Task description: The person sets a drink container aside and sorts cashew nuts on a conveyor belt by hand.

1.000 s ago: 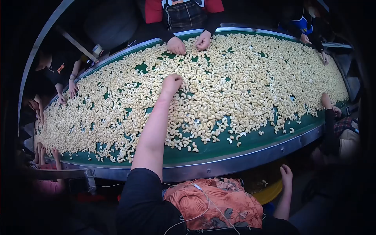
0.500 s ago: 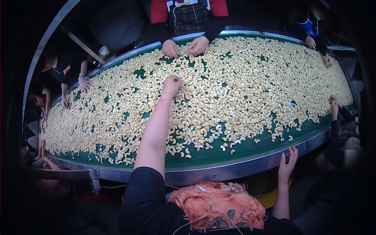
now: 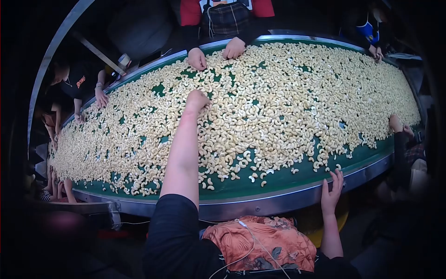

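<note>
Pale cashew nuts (image 3: 260,107) lie spread thickly over a green belt (image 3: 232,188). My left hand (image 3: 198,100) reaches over the middle of the nuts, its fingers curled down and closed at them; whatever is between the fingertips is hidden. At the near metal edge (image 3: 274,202), on the right, my right hand (image 3: 332,188) is raised with its fingers spread and nothing visible in it. One cashew (image 3: 338,167) lies on the belt just past its fingertips.
Across the belt, a co-worker's two hands (image 3: 233,48) touch the nuts. More people's hands are at the left (image 3: 101,96) and right (image 3: 395,123). A yellow container (image 3: 343,216) stands below the near edge, and a cable (image 3: 253,237) hangs over my orange patterned apron (image 3: 269,246).
My right hand has risen from below the near edge to the belt's rim, and its fingers have spread. My left hand has shifted slightly left. The nuts have drifted left.
</note>
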